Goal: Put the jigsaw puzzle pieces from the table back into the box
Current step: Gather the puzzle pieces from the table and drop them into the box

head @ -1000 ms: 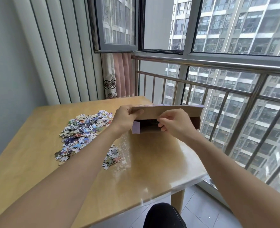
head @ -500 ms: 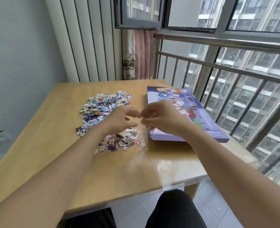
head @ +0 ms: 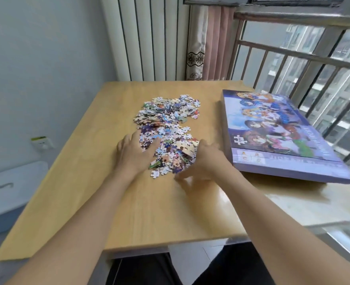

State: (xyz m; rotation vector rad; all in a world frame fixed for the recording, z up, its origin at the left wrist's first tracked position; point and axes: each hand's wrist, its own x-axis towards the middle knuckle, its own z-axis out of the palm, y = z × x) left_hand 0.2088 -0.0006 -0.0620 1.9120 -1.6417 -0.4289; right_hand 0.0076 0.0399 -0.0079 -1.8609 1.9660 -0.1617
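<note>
On the wooden table (head: 141, 206) the puzzle box (head: 281, 136) lies flat at the right, picture side up; we cannot see any opening. Left of it, a bare strip between them, the loose jigsaw puzzle pieces (head: 168, 124) sprawl from mid-table to the far side. We bracket the pile's near end, apparently to rake pieces together: left hand (head: 135, 151) flat, fingers extended on the pieces; right hand (head: 205, 161) cupped against the pile's right edge, fingers spread, gripping nothing that we can see.

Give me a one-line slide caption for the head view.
Both hands gather loose puzzle pieces on the table beside the box.
</note>
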